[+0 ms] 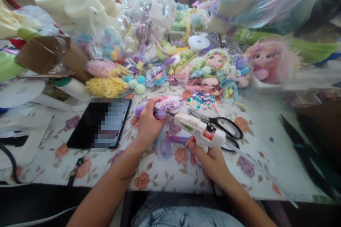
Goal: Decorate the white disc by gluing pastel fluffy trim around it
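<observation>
My left hand (151,122) is closed around a fluffy purple and pink craft piece (170,104) with sparkly trim, held just above the flowered cloth. My right hand (209,159) grips the handle of a white hot glue gun (198,127), fingers round its trigger. The dark nozzle points left and meets or nearly meets the lower edge of the purple piece. A long clear glue stick (266,173) sticks out of the gun's back. Black-handled scissors (230,127) lie partly hidden behind the gun. Beneath the hands rests a strip of purple and blue fluffy material (165,145).
A tablet (82,124) lies left of my left hand. Loose shiny sequins (201,99) are spread beyond the gun. Pompoms (137,85), yellow yarn (106,87), doll heads (210,82) and bagged supplies crowd the back. Large dark shears (298,145) lie at right.
</observation>
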Demonstrator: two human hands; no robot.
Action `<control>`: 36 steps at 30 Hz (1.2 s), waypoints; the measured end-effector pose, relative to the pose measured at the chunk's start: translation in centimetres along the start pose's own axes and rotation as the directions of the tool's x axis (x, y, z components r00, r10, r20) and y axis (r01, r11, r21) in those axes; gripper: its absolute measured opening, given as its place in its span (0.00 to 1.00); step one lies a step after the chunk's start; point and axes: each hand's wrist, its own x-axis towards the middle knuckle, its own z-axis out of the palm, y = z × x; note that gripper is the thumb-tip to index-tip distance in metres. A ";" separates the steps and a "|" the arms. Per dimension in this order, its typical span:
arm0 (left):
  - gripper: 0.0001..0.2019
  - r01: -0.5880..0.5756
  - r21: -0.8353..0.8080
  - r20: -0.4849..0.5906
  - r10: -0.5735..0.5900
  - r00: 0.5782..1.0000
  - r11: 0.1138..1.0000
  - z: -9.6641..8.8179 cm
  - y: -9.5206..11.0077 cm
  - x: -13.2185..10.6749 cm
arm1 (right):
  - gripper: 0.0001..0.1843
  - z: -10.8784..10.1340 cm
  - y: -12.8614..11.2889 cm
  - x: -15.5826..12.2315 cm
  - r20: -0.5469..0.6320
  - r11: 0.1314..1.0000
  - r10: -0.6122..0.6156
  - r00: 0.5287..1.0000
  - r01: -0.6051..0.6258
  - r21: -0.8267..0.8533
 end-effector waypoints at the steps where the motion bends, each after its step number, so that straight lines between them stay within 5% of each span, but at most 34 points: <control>1: 0.23 -0.003 -0.001 -0.001 0.003 1.000 1.000 0.0 0.0 0.0 | 0.12 0.0 0.1 0.0 0.004 1.000 -0.005 1.000 0.005 -0.005; 36: 0.23 0.031 0.000 0.005 -0.031 1.000 1.000 -0.1 -0.1 0.0 | 0.13 0.0 -0.2 -0.1 -0.028 0.999 -0.043 0.999 0.042 -0.026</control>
